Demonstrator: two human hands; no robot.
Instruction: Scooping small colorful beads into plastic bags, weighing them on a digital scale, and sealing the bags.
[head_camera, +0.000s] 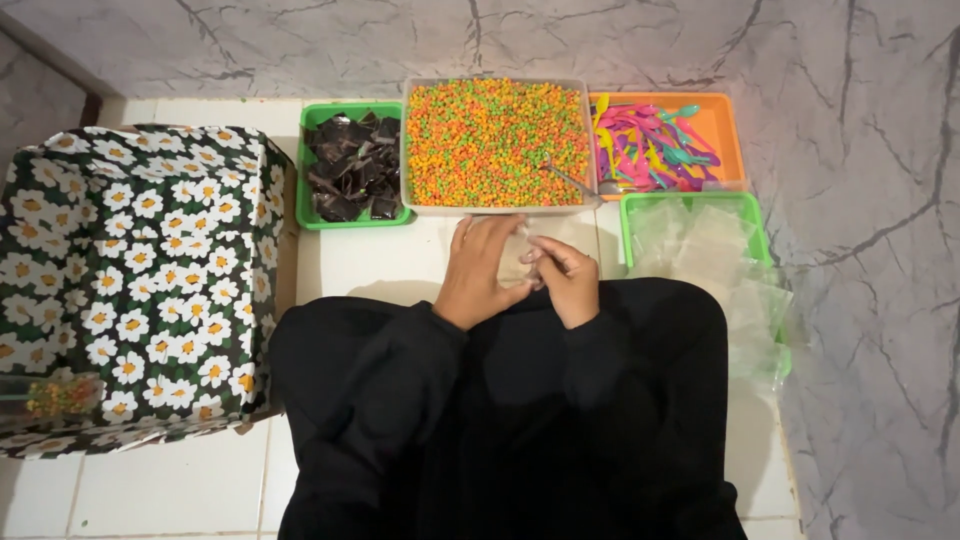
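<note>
Holding a small clear plastic pouch (517, 250) between left hand (480, 272) and right hand (565, 280) in the head view, just in front of the tray of coloured pellets (497, 142), fingers pinching together on its edges. Probably handling as light, limp and slippery; best gripping at the open rim.

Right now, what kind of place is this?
Probably a home floor used for packing snacks by hand. On white tiles sit a tray of colourful pellets, a tray of plastic spoons, and clear bags.
</note>
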